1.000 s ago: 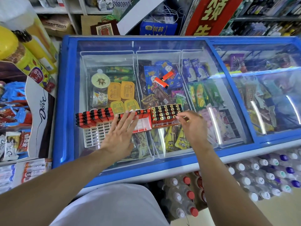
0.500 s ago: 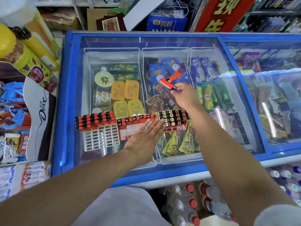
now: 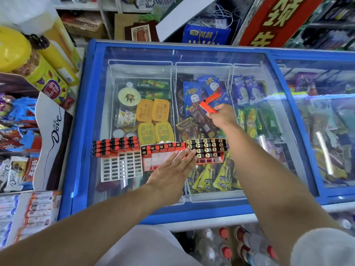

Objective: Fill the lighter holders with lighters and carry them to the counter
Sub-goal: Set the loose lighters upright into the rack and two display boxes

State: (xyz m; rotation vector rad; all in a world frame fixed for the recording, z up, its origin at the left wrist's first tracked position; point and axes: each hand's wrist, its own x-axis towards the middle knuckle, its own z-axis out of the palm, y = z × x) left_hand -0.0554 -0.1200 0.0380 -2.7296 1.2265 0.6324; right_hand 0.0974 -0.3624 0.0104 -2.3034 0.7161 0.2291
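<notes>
Three lighter holders stand in a row on the freezer's glass lid (image 3: 192, 54). The white holder (image 3: 121, 167) on the left carries black-capped red lighters along its far rows. The middle red-and-white holder (image 3: 153, 164) has one row of lighters. The right red holder (image 3: 209, 150) is nearly full of gold-topped lighters. My left hand (image 3: 172, 169) rests flat, fingers straight, across the middle holder with fingertips touching the right one. My right hand (image 3: 221, 117) pinches an orange lighter (image 3: 207, 108) above the lid. A second orange lighter (image 3: 212, 97) lies on the glass just beyond.
The blue freezer frame (image 3: 80, 131) borders the lid; ice creams lie in baskets under the glass. Snack displays and a Dove box (image 3: 51, 135) crowd the left. Bottles (image 3: 224, 246) stand on the floor below the front edge. Boxes and a red sign (image 3: 278, 20) stand behind.
My right hand left the right holder, reached back and took hold of an orange lighter. My left hand slid right from the middle holder toward the right holder.
</notes>
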